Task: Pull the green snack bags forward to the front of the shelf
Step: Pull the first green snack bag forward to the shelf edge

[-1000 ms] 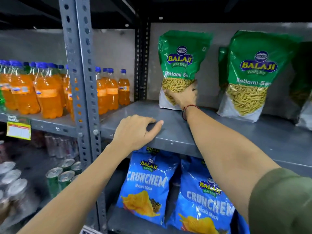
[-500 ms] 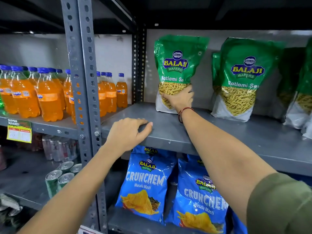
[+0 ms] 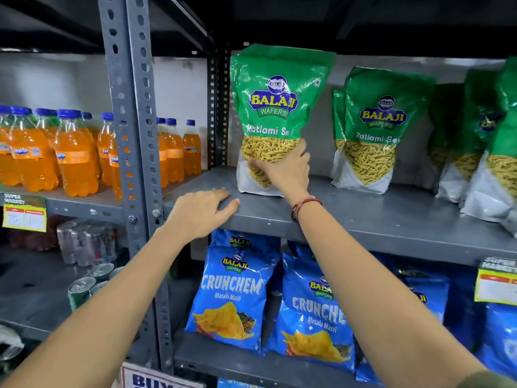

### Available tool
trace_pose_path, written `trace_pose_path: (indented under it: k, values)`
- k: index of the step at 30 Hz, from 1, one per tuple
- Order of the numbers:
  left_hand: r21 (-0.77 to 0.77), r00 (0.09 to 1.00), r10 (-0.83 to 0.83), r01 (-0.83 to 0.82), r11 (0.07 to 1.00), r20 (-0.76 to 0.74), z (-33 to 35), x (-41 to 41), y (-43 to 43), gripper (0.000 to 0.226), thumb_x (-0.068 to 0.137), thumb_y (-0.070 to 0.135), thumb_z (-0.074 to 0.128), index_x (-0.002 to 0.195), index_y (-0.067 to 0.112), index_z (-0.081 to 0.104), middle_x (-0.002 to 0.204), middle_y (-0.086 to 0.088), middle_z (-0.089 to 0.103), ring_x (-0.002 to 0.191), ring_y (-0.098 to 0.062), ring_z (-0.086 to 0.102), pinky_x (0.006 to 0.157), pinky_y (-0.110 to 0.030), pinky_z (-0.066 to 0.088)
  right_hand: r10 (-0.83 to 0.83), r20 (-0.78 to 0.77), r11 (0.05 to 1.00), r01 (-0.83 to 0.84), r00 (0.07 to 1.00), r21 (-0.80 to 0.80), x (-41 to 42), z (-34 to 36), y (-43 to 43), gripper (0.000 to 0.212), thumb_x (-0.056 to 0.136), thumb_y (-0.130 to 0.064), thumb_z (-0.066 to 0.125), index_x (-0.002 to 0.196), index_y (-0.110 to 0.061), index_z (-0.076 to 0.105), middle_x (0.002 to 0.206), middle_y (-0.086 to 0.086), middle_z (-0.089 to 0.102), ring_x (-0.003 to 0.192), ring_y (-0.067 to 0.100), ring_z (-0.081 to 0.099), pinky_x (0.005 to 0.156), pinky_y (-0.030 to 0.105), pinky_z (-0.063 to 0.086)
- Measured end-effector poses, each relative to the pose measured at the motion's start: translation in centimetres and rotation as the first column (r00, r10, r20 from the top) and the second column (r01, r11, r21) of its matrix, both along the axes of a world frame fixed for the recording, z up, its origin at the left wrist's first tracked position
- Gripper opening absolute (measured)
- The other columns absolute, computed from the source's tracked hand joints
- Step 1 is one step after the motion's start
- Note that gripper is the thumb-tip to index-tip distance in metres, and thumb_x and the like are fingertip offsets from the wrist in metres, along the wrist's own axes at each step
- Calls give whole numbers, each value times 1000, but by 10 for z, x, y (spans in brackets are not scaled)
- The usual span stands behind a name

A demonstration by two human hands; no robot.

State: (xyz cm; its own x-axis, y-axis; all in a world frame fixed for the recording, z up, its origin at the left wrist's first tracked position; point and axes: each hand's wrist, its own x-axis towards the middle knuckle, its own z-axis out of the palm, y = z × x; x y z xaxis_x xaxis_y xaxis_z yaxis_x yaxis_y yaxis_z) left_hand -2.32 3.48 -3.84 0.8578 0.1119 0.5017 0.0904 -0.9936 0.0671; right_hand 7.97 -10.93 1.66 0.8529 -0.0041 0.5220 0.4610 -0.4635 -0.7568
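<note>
Green Balaji Ratlami Sev bags stand on a grey metal shelf [image 3: 363, 219]. The leftmost green bag [image 3: 277, 107] stands upright near the shelf's middle depth, and my right hand [image 3: 285, 169] grips its lower front. A second green bag [image 3: 375, 127] stands further back, with another bag behind it. More green bags [image 3: 492, 152] crowd the right edge. My left hand [image 3: 201, 211] rests flat on the shelf's front edge, fingers apart, holding nothing.
A perforated grey upright post [image 3: 131, 135] divides the shelving. Orange soda bottles [image 3: 72, 155] fill the left shelf. Blue Crunchem chip bags [image 3: 232, 292] sit on the shelf below, and cans [image 3: 84, 287] lower left. Price tags [image 3: 23, 214] hang on shelf edges.
My right hand has drawn the leftmost green bag forward from the back wall toward the shelf's front. The left hand has stayed on the shelf edge.
</note>
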Motion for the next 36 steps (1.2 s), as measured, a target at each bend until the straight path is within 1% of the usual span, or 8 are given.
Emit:
trace_pose_path:
  k: [3,7,10,17,22,26,28,36]
  values:
    - [-15,998,4,-5,1000,-68,3,-2,-1,61,91,58,25,135,22,47,145,-2,47,124,-30,51,93,-43,44,4,26,1000,-3,1000,-11,-18,-2,-6,120,58,-58,79,146,-12,11,135,14,37,128,36,40,98,45,40]
    - [-21,996,8,-10,1000,-88,7,-4,-4,53,94,52,30,130,18,49,137,-7,54,119,-32,53,89,-44,44,11,32,1000,-10,999,-26,-36,-3,-13,119,57,-60,79,144,-12,13,132,14,38,125,36,42,95,46,41]
    - [-26,995,-5,2,1000,-95,8,-5,-6,55,93,55,29,129,18,49,132,-8,57,117,-31,55,87,-44,45,12,37,999,-10,999,-39,-46,-3,-16,121,57,-62,78,145,-12,13,133,13,38,126,36,41,95,46,42]
    - [-21,996,-33,32,999,-78,8,-8,-3,67,89,64,24,132,18,48,130,-10,60,112,-32,57,86,-44,48,24,43,999,-22,999,-48,-60,-3,-20,123,57,-63,78,146,-11,11,134,13,38,126,36,41,95,47,42]
    - [-17,998,-45,44,999,-45,11,-13,6,85,74,75,14,127,19,51,124,-9,63,108,-33,59,82,-45,49,34,61,998,-30,998,-58,-65,0,-15,123,57,-63,77,147,-11,11,135,13,38,127,36,40,95,47,42]
    - [-19,999,-41,41,999,-8,9,-13,10,80,76,71,16,126,19,52,121,-11,64,105,-34,60,79,-44,48,61,56,995,-57,997,-82,-72,0,-15,125,59,-64,76,149,-11,6,137,13,37,129,36,38,95,47,42]
    - [-6,994,-99,99,995,-51,5,7,-32,79,76,71,17,124,19,53,118,-12,65,102,-35,60,76,-43,47,-2,45,999,4,999,-54,-59,-7,-59,126,60,-65,76,149,-12,4,137,14,36,129,36,38,97,47,41]
    - [-7,999,-53,53,999,-7,3,-4,-8,74,76,68,21,120,20,56,115,-16,66,101,-37,60,74,-43,45,70,76,994,-62,995,-93,-66,-7,-38,123,63,-65,74,149,-9,6,138,15,36,129,37,36,96,47,42]
